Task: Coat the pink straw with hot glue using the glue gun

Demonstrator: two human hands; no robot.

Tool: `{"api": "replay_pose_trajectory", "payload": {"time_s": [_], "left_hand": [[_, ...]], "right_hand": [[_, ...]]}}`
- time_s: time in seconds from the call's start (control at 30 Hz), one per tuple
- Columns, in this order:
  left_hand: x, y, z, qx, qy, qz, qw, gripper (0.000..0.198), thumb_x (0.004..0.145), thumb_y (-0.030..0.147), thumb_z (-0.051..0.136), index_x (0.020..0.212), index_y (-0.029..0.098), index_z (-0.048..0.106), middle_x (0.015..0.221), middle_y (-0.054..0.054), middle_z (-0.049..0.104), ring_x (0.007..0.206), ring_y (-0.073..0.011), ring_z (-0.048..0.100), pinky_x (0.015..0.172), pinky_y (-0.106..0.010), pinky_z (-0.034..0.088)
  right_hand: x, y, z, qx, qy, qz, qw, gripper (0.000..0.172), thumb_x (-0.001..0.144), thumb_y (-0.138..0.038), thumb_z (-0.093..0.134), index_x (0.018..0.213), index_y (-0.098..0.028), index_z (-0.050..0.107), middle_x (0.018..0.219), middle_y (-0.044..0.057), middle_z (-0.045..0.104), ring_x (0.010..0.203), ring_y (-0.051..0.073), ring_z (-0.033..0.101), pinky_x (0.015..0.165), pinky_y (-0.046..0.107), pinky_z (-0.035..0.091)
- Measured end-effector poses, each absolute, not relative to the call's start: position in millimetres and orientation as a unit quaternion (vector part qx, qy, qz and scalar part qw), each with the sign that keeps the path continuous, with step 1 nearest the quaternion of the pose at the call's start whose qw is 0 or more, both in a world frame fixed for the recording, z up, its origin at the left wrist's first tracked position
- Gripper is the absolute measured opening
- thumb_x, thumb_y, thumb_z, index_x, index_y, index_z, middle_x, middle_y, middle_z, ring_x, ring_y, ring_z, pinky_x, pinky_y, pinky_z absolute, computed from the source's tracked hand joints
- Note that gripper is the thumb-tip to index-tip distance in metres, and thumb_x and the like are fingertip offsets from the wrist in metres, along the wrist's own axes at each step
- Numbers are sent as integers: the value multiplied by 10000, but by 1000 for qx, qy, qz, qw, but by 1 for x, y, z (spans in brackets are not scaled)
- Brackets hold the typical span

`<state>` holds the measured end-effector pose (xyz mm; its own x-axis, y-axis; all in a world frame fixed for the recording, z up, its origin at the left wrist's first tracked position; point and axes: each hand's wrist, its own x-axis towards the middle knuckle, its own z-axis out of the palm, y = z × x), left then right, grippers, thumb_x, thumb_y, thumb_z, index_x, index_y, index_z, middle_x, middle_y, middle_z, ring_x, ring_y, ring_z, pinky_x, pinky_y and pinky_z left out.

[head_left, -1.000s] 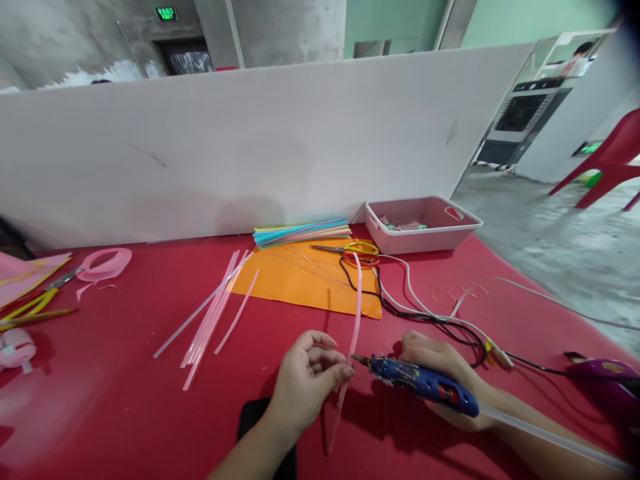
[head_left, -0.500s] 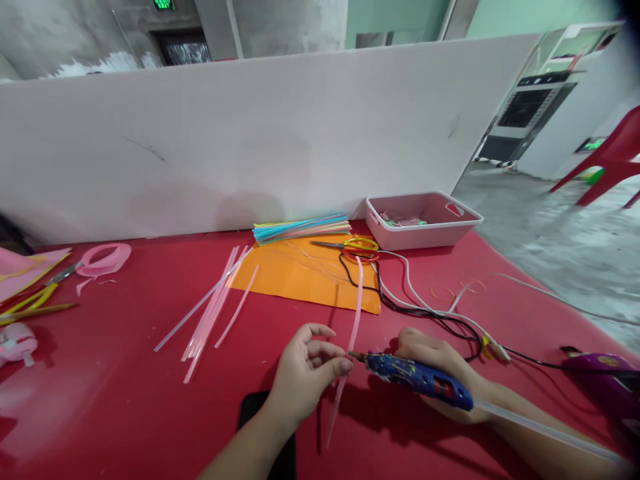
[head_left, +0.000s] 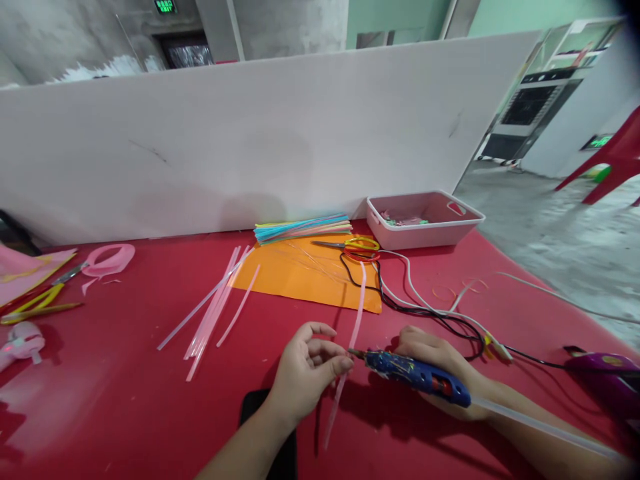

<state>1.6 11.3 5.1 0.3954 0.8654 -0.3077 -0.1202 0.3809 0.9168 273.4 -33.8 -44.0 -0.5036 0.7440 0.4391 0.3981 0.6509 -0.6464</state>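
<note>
- The left hand (head_left: pixel 305 373) pinches a pink straw (head_left: pixel 358 303) between thumb and forefinger, with the other fingers loosely curled. The straw slants, its top toward twelve o'clock and its lower end toward six, over the red table (head_left: pixel 125 400).
- The right hand (head_left: pixel 435 357) is closed round a blue glue gun (head_left: pixel 415 375). Its nozzle points to nine o'clock and meets the straw just beside the left fingertips.
- The nozzle sits very close to the thumb, so a burn looks like the main risk. I judge that a small bead, a steady straw and a pinch set slightly off the tip would serve best.
- A clear glue stick (head_left: pixel 540 430) trails from the gun's back toward four o'clock, along the forearm.
- Black and white cables (head_left: pixel 425 310) loop at one o'clock, near the right hand. They could tug at the gun.
- At twelve o'clock lie an orange sheet (head_left: pixel 300 273), yellow-handled scissors (head_left: pixel 350 245) and a bundle of coloured straws (head_left: pixel 300 229).
- A white tray (head_left: pixel 425 235) sits at one o'clock.
- Loose pink straws (head_left: pixel 210 313) lie at ten o'clock, well apart from the hands.
- A purple glue gun (head_left: pixel 605 377) rests at three o'clock.
- A dark flat object (head_left: pixel 250 410) lies under the left wrist.
</note>
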Motion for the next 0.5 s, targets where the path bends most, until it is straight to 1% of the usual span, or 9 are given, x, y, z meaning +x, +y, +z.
{"api": "replay_pose_trajectory", "payload": {"time_s": [0.17,0.27,0.5], "left_hand": [[2,11,6,437,419,346,717,627,596,343,992,995,177,539,697,38,748,599,-80,664,591,-196,478],[2,10,7,436,414,347,720,631,597,345,993,996,176,535,692,36,748,609,-79,668,593,-191,477],[2,10,4,438,404,350,723,613,611,355,987,970,191,517,696,42,745,589,-73,645,583,-196,471]], "right_hand": [[273,-35,-43,-344,-829,249,363,381,1030,-565,443,1105,-238,622,829,68,639,719,226,518,677,367,357],[274,-36,-43,-350,-828,251,358,379,1024,-565,455,1104,-236,624,846,74,647,739,232,532,678,370,357],[274,-35,-42,-342,-832,237,367,374,1033,-566,446,1122,-244,614,841,63,644,744,224,517,696,373,361]]}}
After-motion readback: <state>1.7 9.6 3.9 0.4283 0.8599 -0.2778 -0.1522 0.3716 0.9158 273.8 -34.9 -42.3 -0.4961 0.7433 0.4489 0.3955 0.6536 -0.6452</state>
